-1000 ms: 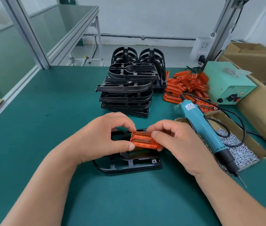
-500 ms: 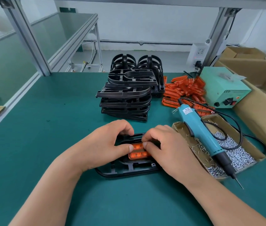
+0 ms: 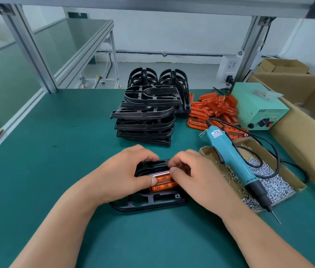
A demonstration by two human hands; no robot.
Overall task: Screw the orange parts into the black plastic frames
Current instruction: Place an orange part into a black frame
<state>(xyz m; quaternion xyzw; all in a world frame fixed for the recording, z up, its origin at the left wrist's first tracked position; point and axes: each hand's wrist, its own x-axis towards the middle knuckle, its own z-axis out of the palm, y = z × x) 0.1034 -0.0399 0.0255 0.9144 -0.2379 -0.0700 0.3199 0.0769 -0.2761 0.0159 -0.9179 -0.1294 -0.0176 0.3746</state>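
The translucent orange plastic part (image 3: pixel 162 183) lies in the recess of the flat black plastic frame (image 3: pixel 152 202), which rests on the green bench (image 3: pixel 66 151) just in front of the person. The left hand (image 3: pixel 122 175) curls its fingers over the frame's 12 o'clock rim while its thumb presses the part's 9 o'clock end. The right hand (image 3: pixel 197 177) pinches the part's 3 o'clock end between thumb and forefinger.

Both pieces look like light, rigid moulded plastic. The orange one is glossy, probably slippery, and thin enough to crack if forced in askew. It is best held by its short ends and pressed flat. The frame would likely slide unless it is pinned by its rim.

At 3 o'clock the blue electric screwdriver (image 3: pixel 230 151) lies across the cardboard tray of silver screws (image 3: pixel 208 152), untouched.
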